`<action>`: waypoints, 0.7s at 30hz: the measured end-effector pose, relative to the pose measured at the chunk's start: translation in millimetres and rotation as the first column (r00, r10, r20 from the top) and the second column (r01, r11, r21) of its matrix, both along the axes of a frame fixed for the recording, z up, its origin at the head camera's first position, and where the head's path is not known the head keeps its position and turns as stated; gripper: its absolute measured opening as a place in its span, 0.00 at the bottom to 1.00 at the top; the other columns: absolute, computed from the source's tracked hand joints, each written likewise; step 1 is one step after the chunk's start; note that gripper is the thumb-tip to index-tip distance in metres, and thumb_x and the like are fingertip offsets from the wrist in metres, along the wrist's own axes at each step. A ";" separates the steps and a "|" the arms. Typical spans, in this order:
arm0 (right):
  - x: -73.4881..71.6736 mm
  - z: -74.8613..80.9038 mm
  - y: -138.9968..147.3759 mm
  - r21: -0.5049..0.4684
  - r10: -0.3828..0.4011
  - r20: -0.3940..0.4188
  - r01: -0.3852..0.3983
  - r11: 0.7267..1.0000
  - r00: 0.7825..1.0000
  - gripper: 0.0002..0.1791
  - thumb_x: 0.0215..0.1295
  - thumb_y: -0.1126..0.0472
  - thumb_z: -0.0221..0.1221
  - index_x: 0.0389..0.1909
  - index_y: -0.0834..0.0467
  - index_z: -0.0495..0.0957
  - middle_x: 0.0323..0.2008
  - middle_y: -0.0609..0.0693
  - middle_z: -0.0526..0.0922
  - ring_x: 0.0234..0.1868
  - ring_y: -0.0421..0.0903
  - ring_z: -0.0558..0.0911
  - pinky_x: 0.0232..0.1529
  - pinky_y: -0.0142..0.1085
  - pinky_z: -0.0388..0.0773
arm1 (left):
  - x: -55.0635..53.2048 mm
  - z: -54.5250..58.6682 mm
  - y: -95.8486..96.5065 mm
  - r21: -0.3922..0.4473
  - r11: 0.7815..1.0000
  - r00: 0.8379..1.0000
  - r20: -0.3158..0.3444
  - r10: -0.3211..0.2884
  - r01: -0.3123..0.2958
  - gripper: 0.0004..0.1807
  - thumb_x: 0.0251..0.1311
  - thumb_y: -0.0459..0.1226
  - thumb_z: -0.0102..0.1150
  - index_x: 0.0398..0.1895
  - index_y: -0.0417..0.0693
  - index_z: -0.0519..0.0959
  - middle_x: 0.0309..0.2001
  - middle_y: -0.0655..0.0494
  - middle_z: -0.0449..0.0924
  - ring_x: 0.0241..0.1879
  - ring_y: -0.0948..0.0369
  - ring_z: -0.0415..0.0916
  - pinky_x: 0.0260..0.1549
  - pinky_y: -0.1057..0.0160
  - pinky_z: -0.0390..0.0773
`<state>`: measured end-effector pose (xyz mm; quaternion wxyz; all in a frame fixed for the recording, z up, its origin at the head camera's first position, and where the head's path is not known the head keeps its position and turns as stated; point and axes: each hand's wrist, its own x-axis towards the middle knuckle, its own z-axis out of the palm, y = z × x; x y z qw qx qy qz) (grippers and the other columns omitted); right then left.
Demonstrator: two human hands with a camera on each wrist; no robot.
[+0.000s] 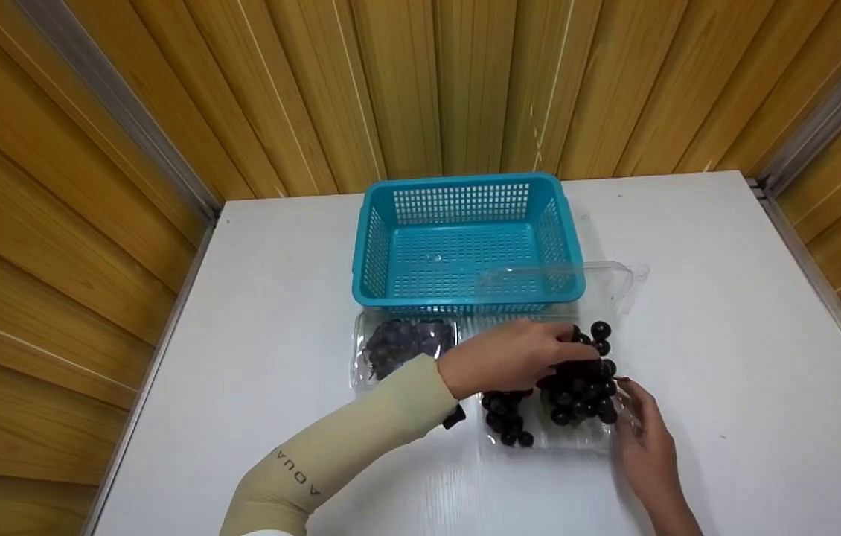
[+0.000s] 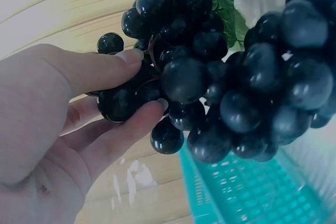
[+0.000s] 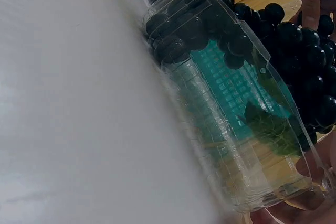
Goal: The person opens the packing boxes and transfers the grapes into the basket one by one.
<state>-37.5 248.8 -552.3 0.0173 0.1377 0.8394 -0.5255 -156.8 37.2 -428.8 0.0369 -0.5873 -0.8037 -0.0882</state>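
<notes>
My left hand [image 1: 513, 356] pinches a bunch of dark grapes [image 1: 577, 394] between thumb and fingers. The bunch is over the right side of an open clear plastic container [image 1: 566, 441]. In the left wrist view, thumb and fingertips press into the grapes [image 2: 184, 80] near their brown stem. My right hand [image 1: 650, 447] grips the container's right edge, its fingers [image 3: 315, 163] close to the bunch in the right wrist view. A second dark bunch [image 1: 506, 424] lies in the container's left part, partly hidden by my left hand. Green leaves [image 3: 270, 129] show through the clear wall.
A blue-green mesh basket [image 1: 465, 179] stands behind the container, whose raised clear lid [image 1: 606, 286] overlaps it in the head view. To the left, another clear box [image 1: 361, 350] holds dark grapes. Wood-look panels [image 1: 465, 89] border the white table [image 1: 264, 298].
</notes>
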 end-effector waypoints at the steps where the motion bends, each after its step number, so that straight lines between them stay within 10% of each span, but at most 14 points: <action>1: 0.3 -0.1 0.0 0.001 -0.001 0.000 0.001 1.000 1.000 0.31 0.72 0.69 0.42 0.74 0.54 0.51 0.74 0.56 0.57 0.74 0.59 0.57 0.69 0.60 0.57 | -0.3 2.2 -1.0 0.005 1.000 1.000 -0.003 0.002 -0.002 0.26 0.63 0.30 0.57 0.63 0.60 0.74 0.42 0.57 0.77 0.31 0.66 0.71 0.31 0.73 0.76; 17: 1.4 -1.1 0.5 0.022 -0.033 -0.026 0.034 0.999 0.999 0.27 0.75 0.59 0.45 0.73 0.54 0.55 0.72 0.55 0.61 0.72 0.58 0.61 0.67 0.59 0.61 | -1.9 40.3 -18.6 0.034 0.998 0.999 -0.007 0.052 -0.052 0.25 0.63 0.35 0.60 0.64 0.60 0.73 0.42 0.57 0.76 0.34 0.65 0.73 0.39 0.74 0.79; 21: 2.0 -2.7 0.4 0.040 -0.070 -0.049 0.072 0.997 0.996 0.26 0.75 0.58 0.48 0.72 0.52 0.59 0.70 0.51 0.65 0.70 0.49 0.65 0.66 0.39 0.65 | -1.2 48.5 -22.8 0.041 0.997 0.998 0.008 0.062 -0.062 0.26 0.63 0.36 0.61 0.64 0.60 0.72 0.44 0.58 0.77 0.37 0.65 0.73 0.42 0.74 0.79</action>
